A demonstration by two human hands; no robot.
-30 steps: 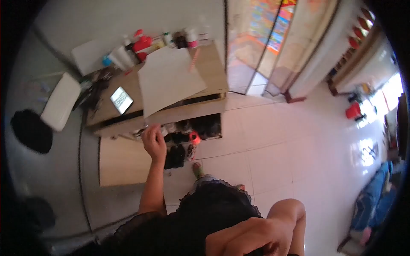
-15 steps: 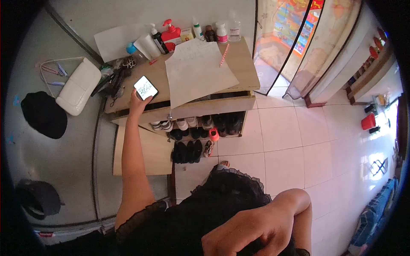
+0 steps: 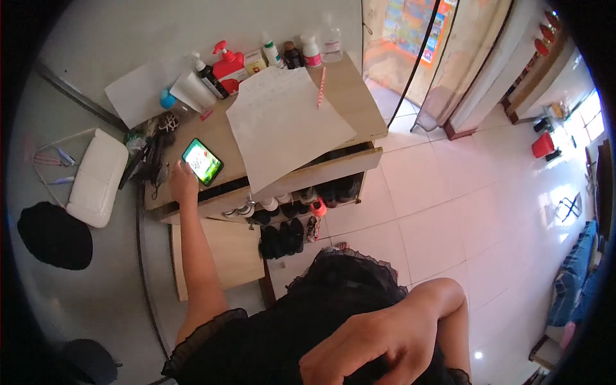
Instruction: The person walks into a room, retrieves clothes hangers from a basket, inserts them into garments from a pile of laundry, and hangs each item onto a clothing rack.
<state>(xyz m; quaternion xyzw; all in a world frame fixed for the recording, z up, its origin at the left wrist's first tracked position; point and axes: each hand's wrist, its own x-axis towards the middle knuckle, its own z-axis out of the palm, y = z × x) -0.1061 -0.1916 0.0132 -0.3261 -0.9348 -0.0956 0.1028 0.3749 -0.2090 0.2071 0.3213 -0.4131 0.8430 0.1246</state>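
My left hand (image 3: 184, 184) is closed at the lower left edge of a phone (image 3: 203, 162), its fingertips pressed to that edge. The phone's lit screen shows a code on a green background. It is over the front left of a wooden cabinet top (image 3: 362, 119); whether it touches the wood I cannot tell. A large sheet of white paper (image 3: 279, 122) lies to its right, overhanging the front edge, with a red-and-white striped pencil (image 3: 321, 87) on it. Close to the camera, my right hand (image 3: 378, 343) is curled in front of a black garment; its fingertips are hidden.
Bottles, including a red pump bottle (image 3: 228, 59), line the back of the cabinet. Dark tangled items (image 3: 151, 157) lie at its left end. A drawer (image 3: 314, 172) is partly pulled out above several shoes (image 3: 281, 239). A white bag (image 3: 98, 178) and black cap (image 3: 54, 235) are at left.
My left hand and the phone have shifted left and down in view; the phone is turned differently, and its screen now shows green. My right hand stays curled. The whole view has tilted.
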